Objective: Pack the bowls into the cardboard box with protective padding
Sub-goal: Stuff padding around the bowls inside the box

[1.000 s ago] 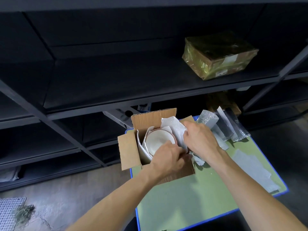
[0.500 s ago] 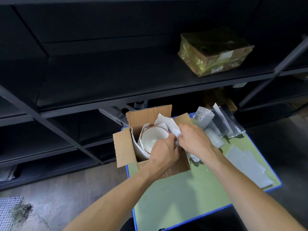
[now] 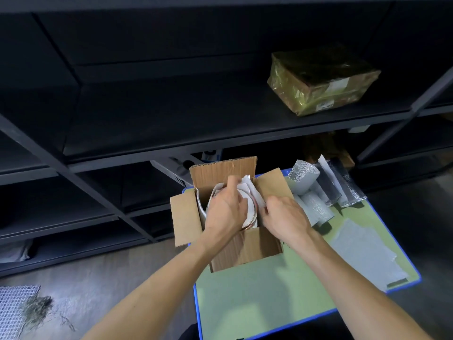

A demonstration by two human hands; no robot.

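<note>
An open cardboard box stands at the far left corner of the green table. Inside it a white bowl with a reddish rim stands tilted on edge, with white padding sheets around it. My left hand reaches into the box and covers most of the bowl, thumb on its inner face and fingers over its far left rim; the fingertips are blurred. My right hand is at the box's right wall, fingers curled on the padding beside the bowl's right edge.
Silver foil padding rolls and flat sheets lie on the table right of the box. Dark metal shelving stands behind, with a wrapped parcel on it. A wire mesh lies on the floor at the left.
My left hand has slid further across the bowl toward the box's back. My right hand has dropped lower along the box's right side, and the padding sheet now sits deeper beside the bowl.
</note>
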